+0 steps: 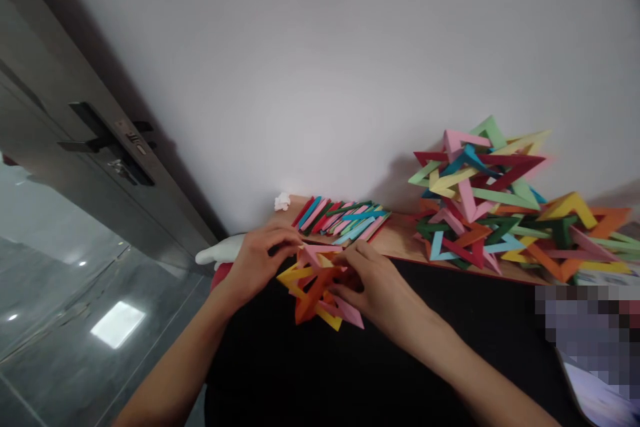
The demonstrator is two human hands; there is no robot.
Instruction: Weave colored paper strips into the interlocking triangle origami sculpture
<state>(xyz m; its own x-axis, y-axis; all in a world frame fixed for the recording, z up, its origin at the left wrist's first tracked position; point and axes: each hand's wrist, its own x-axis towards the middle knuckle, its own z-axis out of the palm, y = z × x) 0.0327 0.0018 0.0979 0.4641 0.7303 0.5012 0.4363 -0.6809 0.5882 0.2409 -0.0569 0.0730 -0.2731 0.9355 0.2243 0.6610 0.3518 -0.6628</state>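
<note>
Plain grey wall in front of me, a door (95, 140) with a dark handle off to the left, shiny tiled floor (117, 323) below it. A narrow wooden table (397, 240) runs along the wall on the far side.

So the piece I've got is a spiky paper star (314, 290) in pink, yellow and orange, right between my 2 hands, over a black area (280, 373) (can't tell if that's cloth or clothing). My right hand (373, 273) has the star's right side, thumb and fingers curled in among the folded bits, so I'd call that a proper hold. My left hand (263, 257) is at the far left edge, fingers bent with the tips up against the paper; can't tell if they're really pinching it.

From the right hand the star lies to the left, from the left hand it's to the right and a bit nearer to me. No clear long axis, it's pretty much a ball of points, though the pink piece on top runs roughly left to right. The right hand sits deeper into it.

Just beyond, on the table, are loose folded paper strips (345, 213), mostly slanting from near left to far right. White crumpled tissue (282, 201) at their left end, a stack of paper stars (467, 200) over to the right.
</note>
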